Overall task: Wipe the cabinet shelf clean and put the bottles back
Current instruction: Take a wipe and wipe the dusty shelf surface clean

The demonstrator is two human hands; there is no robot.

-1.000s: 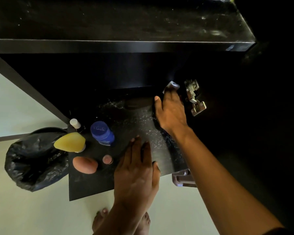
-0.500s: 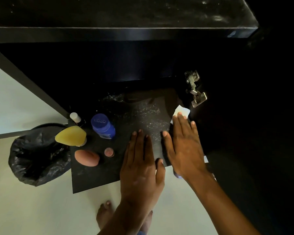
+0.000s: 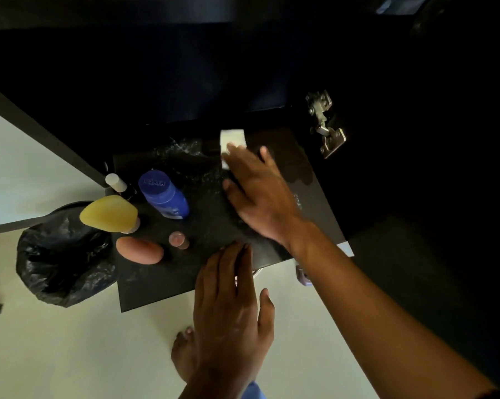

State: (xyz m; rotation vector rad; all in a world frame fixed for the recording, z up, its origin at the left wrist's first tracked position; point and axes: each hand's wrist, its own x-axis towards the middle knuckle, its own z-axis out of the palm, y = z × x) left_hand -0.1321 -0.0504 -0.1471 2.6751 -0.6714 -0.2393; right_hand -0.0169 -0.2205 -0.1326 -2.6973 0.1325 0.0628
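Cabinet shelf [image 3: 214, 226], head view: black, dusty at 12 o'clock. Right hand [image 3: 260, 194] flat, fingers spread, pressing white wipe [image 3: 233, 141]. Left hand [image 3: 228, 306] flat, fingers together, on 6 o'clock edge. Blue bottle [image 3: 163, 194] at 9 o'clock.

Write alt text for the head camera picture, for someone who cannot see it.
A person's right hand presses a white cloth flat on a dusty black cabinet shelf, while the left hand rests open on its front edge. A blue bottle and yellow-capped, pink-capped and smaller containers stand at its left, beside a black-bagged bin.
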